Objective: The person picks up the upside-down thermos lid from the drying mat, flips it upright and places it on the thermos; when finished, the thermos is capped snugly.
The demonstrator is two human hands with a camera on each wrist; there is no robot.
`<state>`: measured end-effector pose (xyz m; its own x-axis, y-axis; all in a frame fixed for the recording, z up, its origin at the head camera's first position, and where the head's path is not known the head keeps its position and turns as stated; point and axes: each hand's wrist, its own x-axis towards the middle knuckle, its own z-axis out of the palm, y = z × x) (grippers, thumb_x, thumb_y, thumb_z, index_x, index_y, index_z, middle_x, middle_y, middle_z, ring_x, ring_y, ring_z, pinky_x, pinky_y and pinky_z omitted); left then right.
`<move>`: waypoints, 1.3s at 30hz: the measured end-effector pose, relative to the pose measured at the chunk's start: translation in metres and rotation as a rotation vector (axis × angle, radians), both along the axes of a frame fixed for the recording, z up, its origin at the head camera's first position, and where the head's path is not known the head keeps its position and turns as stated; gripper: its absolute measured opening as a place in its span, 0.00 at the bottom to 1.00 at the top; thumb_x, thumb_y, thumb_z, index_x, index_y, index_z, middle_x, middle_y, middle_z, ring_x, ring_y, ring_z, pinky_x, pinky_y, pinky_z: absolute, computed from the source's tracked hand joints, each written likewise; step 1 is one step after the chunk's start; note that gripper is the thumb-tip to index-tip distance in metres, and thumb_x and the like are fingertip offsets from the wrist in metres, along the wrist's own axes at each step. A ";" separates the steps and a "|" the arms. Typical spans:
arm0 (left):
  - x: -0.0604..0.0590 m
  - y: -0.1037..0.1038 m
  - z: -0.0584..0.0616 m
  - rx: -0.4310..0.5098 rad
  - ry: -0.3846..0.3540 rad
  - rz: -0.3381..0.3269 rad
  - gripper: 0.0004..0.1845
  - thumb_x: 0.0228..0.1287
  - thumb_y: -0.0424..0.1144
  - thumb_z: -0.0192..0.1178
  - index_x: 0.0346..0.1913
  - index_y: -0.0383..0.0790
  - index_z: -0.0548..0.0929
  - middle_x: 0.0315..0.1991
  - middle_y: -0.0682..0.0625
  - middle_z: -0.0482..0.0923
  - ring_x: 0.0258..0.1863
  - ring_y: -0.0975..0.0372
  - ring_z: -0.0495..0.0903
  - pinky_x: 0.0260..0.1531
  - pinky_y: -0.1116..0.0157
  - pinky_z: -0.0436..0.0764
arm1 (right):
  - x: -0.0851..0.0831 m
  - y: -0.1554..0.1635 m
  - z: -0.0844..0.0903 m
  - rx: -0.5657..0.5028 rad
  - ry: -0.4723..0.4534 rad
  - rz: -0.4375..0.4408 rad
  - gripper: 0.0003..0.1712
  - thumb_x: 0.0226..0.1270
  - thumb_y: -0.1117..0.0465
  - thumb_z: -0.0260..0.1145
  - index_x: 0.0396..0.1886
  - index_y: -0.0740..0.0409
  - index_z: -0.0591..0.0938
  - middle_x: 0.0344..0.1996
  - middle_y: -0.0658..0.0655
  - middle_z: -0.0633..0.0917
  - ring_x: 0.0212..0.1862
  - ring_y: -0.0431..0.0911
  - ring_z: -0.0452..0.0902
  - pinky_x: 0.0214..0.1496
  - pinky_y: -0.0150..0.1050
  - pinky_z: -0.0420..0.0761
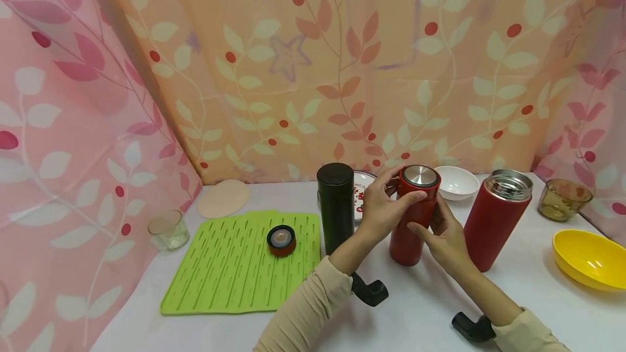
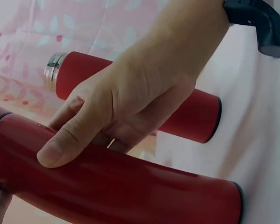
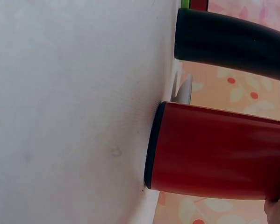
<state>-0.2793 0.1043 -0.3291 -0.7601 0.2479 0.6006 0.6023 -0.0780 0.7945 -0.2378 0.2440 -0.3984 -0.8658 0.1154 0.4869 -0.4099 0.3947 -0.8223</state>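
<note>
In the head view a red thermos with a steel-topped red lid stands on the white table. My left hand grips the lid from the left, thumb across its front. Around the upper body is my right hand, its thumb on the near side. The left wrist view shows the right hand holding the red body too. To the right stands a second, larger red thermos, its steel mouth uncovered. A black thermos stands left of the hands.
A green ribbed mat bears a dark red lid. Behind are a white bowl and a patterned plate. A yellow bowl and an amber glass sit far right; a clear glass stands left, near a round beige disc.
</note>
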 end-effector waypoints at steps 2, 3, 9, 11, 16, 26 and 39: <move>0.000 0.000 0.000 0.007 -0.001 -0.007 0.32 0.46 0.34 0.71 0.58 0.39 0.74 0.49 0.47 0.76 0.45 0.69 0.79 0.48 0.76 0.76 | 0.000 0.000 0.000 -0.005 0.000 -0.001 0.50 0.57 0.62 0.67 0.72 0.37 0.48 0.66 0.62 0.65 0.60 0.29 0.66 0.53 0.16 0.68; 0.000 0.000 0.000 0.010 -0.004 -0.011 0.32 0.46 0.34 0.71 0.58 0.39 0.74 0.49 0.47 0.76 0.45 0.70 0.79 0.48 0.76 0.76 | 0.000 0.000 -0.001 -0.010 -0.001 -0.001 0.50 0.57 0.62 0.67 0.72 0.37 0.48 0.66 0.61 0.65 0.60 0.29 0.66 0.53 0.16 0.68; 0.000 0.000 -0.001 0.034 -0.053 -0.029 0.31 0.47 0.34 0.70 0.58 0.40 0.74 0.50 0.48 0.76 0.47 0.69 0.78 0.51 0.74 0.75 | -0.001 -0.001 -0.004 -0.061 0.004 0.009 0.49 0.57 0.64 0.66 0.72 0.38 0.50 0.65 0.60 0.66 0.58 0.26 0.66 0.53 0.16 0.68; 0.000 -0.001 -0.002 0.041 -0.076 -0.035 0.31 0.47 0.34 0.70 0.58 0.41 0.74 0.50 0.48 0.76 0.48 0.69 0.78 0.52 0.74 0.74 | -0.001 -0.002 -0.004 -0.073 0.008 0.011 0.48 0.57 0.65 0.66 0.72 0.38 0.51 0.65 0.59 0.67 0.57 0.26 0.66 0.53 0.16 0.69; 0.000 -0.002 -0.001 0.041 -0.110 -0.062 0.31 0.48 0.34 0.70 0.59 0.42 0.74 0.51 0.49 0.77 0.49 0.70 0.77 0.53 0.74 0.74 | -0.001 -0.002 -0.005 -0.073 0.011 0.000 0.48 0.58 0.65 0.66 0.72 0.38 0.52 0.65 0.60 0.68 0.56 0.24 0.67 0.53 0.17 0.69; 0.013 -0.012 0.014 0.032 -0.123 -0.110 0.29 0.53 0.27 0.64 0.60 0.32 0.71 0.54 0.41 0.74 0.51 0.63 0.75 0.55 0.72 0.73 | -0.001 0.000 -0.005 -0.076 0.027 0.012 0.48 0.58 0.66 0.66 0.72 0.38 0.52 0.66 0.58 0.67 0.56 0.23 0.67 0.53 0.16 0.69; 0.023 -0.024 0.007 -0.088 -0.057 -0.134 0.28 0.62 0.33 0.57 0.66 0.44 0.65 0.62 0.51 0.67 0.62 0.63 0.67 0.61 0.66 0.68 | -0.001 0.004 -0.003 -0.115 0.130 0.077 0.47 0.54 0.76 0.65 0.70 0.47 0.58 0.58 0.40 0.73 0.54 0.30 0.73 0.53 0.18 0.71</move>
<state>-0.2559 0.0801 -0.3218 -0.7492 0.3990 0.5287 0.5448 -0.0829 0.8345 -0.2388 0.2476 -0.4014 -0.8047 0.1124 0.5830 -0.5413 0.2643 -0.7982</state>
